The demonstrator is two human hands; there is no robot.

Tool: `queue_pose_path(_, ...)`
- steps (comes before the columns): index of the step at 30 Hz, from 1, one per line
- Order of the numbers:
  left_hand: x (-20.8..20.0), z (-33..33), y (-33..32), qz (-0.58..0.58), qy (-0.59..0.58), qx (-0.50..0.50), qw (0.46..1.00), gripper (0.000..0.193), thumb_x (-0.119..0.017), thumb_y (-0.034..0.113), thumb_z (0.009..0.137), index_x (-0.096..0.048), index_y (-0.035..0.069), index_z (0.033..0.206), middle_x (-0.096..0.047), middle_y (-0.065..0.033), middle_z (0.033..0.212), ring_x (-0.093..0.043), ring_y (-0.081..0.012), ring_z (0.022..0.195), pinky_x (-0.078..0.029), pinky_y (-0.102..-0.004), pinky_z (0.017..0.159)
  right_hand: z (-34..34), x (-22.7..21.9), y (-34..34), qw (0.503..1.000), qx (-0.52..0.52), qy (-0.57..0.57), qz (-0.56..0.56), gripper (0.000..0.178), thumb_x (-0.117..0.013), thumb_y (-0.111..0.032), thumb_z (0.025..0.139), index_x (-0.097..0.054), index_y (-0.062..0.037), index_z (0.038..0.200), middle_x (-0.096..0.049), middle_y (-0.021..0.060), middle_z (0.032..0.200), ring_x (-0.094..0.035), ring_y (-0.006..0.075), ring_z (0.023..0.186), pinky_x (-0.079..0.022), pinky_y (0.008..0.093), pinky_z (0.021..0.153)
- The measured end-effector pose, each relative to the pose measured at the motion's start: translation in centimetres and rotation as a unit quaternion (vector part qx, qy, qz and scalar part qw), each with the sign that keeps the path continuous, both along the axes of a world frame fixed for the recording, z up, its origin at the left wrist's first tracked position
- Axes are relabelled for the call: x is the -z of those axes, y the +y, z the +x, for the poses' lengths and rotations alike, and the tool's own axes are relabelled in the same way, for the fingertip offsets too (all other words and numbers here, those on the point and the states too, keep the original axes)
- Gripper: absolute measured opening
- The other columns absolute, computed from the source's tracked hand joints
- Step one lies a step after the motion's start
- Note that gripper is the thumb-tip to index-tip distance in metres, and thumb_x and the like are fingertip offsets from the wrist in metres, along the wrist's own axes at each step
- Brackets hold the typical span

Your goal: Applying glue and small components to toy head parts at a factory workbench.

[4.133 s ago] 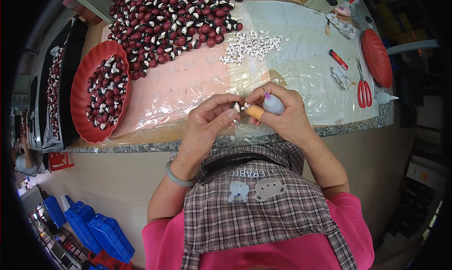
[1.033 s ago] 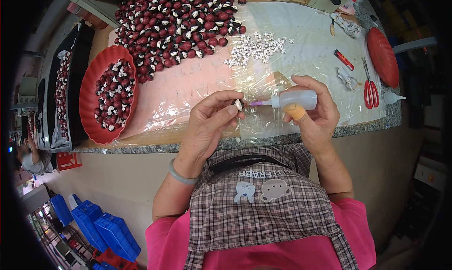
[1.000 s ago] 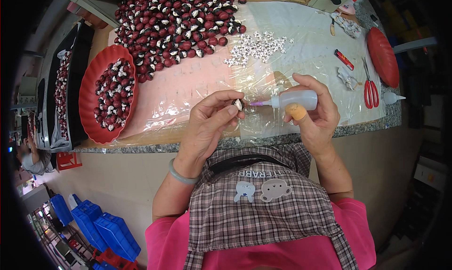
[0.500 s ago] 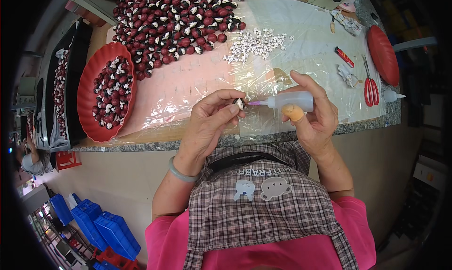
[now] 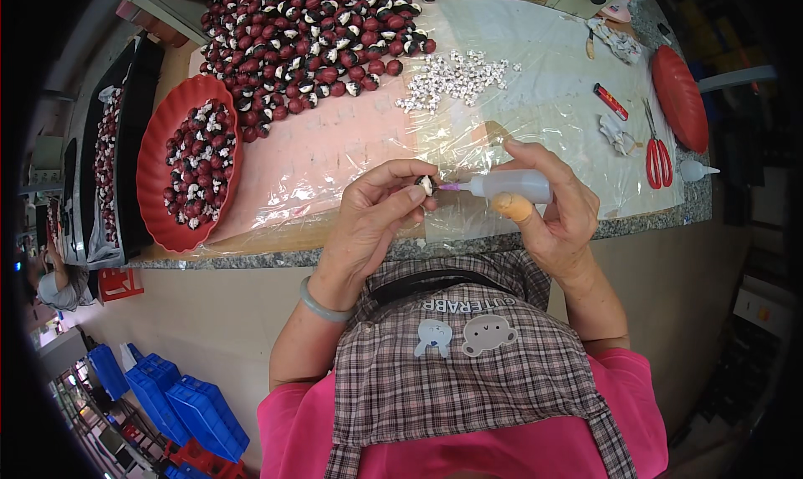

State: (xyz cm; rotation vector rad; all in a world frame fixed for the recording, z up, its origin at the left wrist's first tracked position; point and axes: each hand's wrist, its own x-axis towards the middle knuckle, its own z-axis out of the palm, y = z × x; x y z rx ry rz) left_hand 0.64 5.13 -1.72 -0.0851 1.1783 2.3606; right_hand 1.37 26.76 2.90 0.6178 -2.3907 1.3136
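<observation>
My left hand [image 5: 378,203] pinches a small dark round piece with a white patch [image 5: 427,185] between thumb and fingertips. In my right hand [image 5: 556,207] lies a translucent squeeze bottle [image 5: 514,185], held sideways between thumb and fingers. Its thin purple nozzle [image 5: 450,186] points left, and the tip meets or nearly meets the small piece. An orange-tan cover [image 5: 512,206] wraps my right thumb. Beyond my hands, many dark red, black and white round pieces [image 5: 309,44] are heaped, beside a scatter of tiny white pieces [image 5: 460,79].
A red scalloped tray [image 5: 150,186] at left holds finished-looking red and white pieces. To the right lie red-handled scissors [image 5: 658,161], a red tube [image 5: 611,101], crumpled tissue [image 5: 617,135], a white nozzle-tipped bottle [image 5: 694,171] and another red tray [image 5: 679,99]. Clear plastic film covers the table.
My right hand and the bottle have shifted slightly left, the nozzle nearer the piece. The right index finger has lowered a little toward the bottle. My left hand stays nearly still.
</observation>
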Motion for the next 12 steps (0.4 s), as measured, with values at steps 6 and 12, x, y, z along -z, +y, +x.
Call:
queue_pose_path(6,-0.3,-0.3,-0.3,0.003,0.000,-0.014,1.000,0.027,-0.057,0.000,0.089,-0.060,-0.001,0.116,-0.063,-0.0050,0.095,-0.059,-0.0094,0.082,-0.046,-0.0194,0.068,-0.6,1.3,1.8,0.997,-0.024,-0.049,-0.053,0.041,-0.073,-0.003,0.078,-0.055,-0.0006,0.114,-0.065,0.0134,0.102,-0.067,0.0178,0.082,-0.054,0.0272,0.067)
queue_pose_path(12,0.5,-0.6,-1.0,-0.025,0.007,-0.018,1.000,0.029,-0.057,0.001,0.089,-0.059,-0.001,0.118,-0.063,-0.0059,0.100,-0.060,-0.0094,0.083,-0.046,-0.0191,0.069,-2.7,2.5,3.0,0.878,-0.042,-0.341,-0.334,0.044,-0.067,-0.006,0.082,-0.046,-0.0056,0.121,-0.055,0.0165,0.114,-0.065,0.0240,0.086,-0.055,0.0330,0.072)
